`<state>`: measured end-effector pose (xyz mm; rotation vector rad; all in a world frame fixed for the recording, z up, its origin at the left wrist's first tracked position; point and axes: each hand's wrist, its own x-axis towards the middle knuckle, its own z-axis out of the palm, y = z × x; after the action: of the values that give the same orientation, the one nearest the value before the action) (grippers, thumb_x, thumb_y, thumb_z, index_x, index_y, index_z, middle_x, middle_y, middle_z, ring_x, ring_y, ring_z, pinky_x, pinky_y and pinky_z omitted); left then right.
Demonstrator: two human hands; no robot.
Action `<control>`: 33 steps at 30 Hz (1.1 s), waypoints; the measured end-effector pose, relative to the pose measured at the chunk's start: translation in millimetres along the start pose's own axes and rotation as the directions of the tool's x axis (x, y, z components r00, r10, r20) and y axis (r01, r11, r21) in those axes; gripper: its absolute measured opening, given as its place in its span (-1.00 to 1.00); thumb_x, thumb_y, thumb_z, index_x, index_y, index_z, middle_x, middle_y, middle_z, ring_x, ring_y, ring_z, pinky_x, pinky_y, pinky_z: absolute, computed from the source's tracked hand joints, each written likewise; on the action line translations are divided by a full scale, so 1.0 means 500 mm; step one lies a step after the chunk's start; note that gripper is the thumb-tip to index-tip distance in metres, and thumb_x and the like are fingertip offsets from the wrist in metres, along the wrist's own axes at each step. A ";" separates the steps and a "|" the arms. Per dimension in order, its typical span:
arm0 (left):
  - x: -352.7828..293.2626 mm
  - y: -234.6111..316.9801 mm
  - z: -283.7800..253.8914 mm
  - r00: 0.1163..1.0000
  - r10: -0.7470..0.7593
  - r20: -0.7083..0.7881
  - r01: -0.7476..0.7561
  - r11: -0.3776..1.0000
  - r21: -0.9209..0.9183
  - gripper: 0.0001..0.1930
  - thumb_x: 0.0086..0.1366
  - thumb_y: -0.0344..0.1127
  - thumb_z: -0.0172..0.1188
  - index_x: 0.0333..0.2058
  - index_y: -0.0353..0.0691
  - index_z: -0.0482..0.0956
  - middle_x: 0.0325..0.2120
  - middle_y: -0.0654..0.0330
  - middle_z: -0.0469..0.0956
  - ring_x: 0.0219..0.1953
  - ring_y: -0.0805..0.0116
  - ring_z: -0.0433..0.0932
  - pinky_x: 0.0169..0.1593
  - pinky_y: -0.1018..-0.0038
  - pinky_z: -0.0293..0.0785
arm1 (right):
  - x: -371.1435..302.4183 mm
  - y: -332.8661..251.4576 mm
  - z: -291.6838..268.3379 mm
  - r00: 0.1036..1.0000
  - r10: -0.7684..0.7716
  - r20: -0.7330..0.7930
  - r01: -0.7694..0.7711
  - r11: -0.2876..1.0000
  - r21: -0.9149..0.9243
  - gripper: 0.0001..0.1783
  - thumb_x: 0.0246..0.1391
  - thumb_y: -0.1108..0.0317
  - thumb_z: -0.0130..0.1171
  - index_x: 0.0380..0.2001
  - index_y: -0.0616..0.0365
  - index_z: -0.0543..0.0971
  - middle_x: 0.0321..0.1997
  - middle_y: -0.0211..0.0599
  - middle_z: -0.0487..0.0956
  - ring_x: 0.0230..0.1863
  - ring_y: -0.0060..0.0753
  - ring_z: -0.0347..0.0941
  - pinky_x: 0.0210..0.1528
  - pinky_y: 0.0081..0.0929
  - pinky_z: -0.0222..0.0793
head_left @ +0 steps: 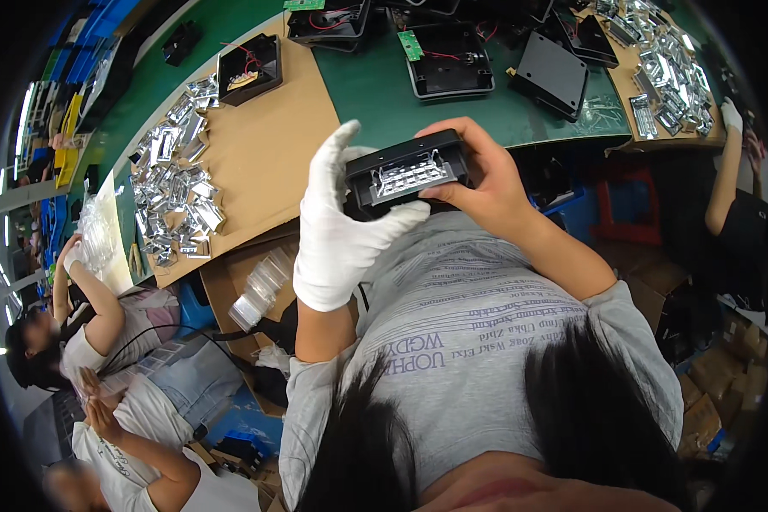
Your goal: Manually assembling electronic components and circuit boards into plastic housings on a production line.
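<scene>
In front of my chest I hold a small black plastic housing point(456, 154), tilted so that its opening faces me. A shiny chrome reflector insert point(410, 177) with small square cells sits in the opening. My right hand point(495, 183), bare, grips the right end, its thumb on the front edge and its fingers behind. My left hand point(337, 235), in a white glove, curves around the left end. The gloved thumb lies along the lower edge and one finger stands up clear of the housing. Where the other gloved fingers touch is partly hidden.
Piles of chrome reflectors point(175, 171) lie on cardboard point(273, 145) at left, with more reflectors point(670, 81) at far right. Black housings with wires point(452, 64) stand on the green table point(358, 94). Co-workers point(119, 333) sit at left; another person point(738, 205) is at right.
</scene>
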<state>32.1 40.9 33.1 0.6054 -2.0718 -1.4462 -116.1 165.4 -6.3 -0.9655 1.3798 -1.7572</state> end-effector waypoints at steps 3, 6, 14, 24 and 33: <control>-0.006 -0.017 0.008 0.999 -0.041 -0.030 0.037 0.991 -0.127 -0.32 -0.05 -0.59 0.53 0.11 -0.33 0.50 -0.11 0.11 0.64 -0.15 0.29 0.63 0.00 0.41 0.59 | -0.002 0.009 0.009 0.995 -0.089 -0.036 0.089 0.996 -0.008 -0.42 -0.04 0.64 0.43 0.08 0.18 0.47 -0.09 -0.29 0.66 -0.17 -0.46 0.58 -0.04 -0.53 0.52; -0.011 -0.046 0.018 0.989 0.121 -0.087 -0.117 0.992 0.047 -0.38 -0.03 -0.59 0.51 0.06 -0.31 0.52 -0.20 0.08 0.66 -0.23 0.24 0.66 -0.09 0.38 0.61 | -0.006 0.023 0.020 0.977 -0.189 -0.102 0.188 0.982 -0.020 -0.41 -0.06 0.66 0.43 0.06 0.18 0.47 -0.13 -0.32 0.66 -0.20 -0.48 0.57 -0.09 -0.57 0.50; -0.002 -0.041 0.029 0.993 -0.053 -0.103 0.060 0.996 0.064 -0.39 0.03 -0.59 0.48 0.10 -0.32 0.48 -0.09 0.06 0.63 -0.14 0.25 0.64 0.02 0.38 0.58 | 0.004 0.025 0.016 0.993 -0.025 -0.115 0.016 0.997 -0.078 -0.43 -0.01 0.60 0.41 0.08 0.15 0.46 -0.14 -0.31 0.65 -0.22 -0.52 0.53 -0.12 -0.54 0.46; 0.014 -0.013 0.023 0.997 -0.083 -0.002 0.083 0.997 0.002 -0.18 0.03 -0.52 0.44 0.31 -0.32 0.33 0.14 -0.06 0.50 0.08 0.17 0.57 0.18 0.38 0.53 | 0.050 -0.001 0.010 0.955 -0.237 -0.176 0.176 0.936 -0.304 -0.40 0.01 0.39 0.44 0.15 0.09 0.49 -0.03 -0.34 0.65 -0.04 -0.47 0.56 0.01 -0.44 0.46; 0.015 -0.054 0.018 0.994 -0.091 0.055 0.086 0.993 0.080 -0.16 0.03 -0.45 0.42 0.32 -0.38 0.29 0.16 -0.11 0.49 0.10 0.13 0.57 0.19 0.40 0.53 | 0.065 -0.063 -0.036 0.878 -0.227 0.422 0.477 0.328 -0.816 -0.45 -0.02 0.35 0.45 0.10 0.12 0.62 0.20 -0.33 0.64 0.20 -0.33 0.56 0.21 -0.42 0.51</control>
<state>22.2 33.8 6.3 0.7021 -2.1797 -1.4540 -150.0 152.0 26.0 -2.1484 2.1169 -0.9231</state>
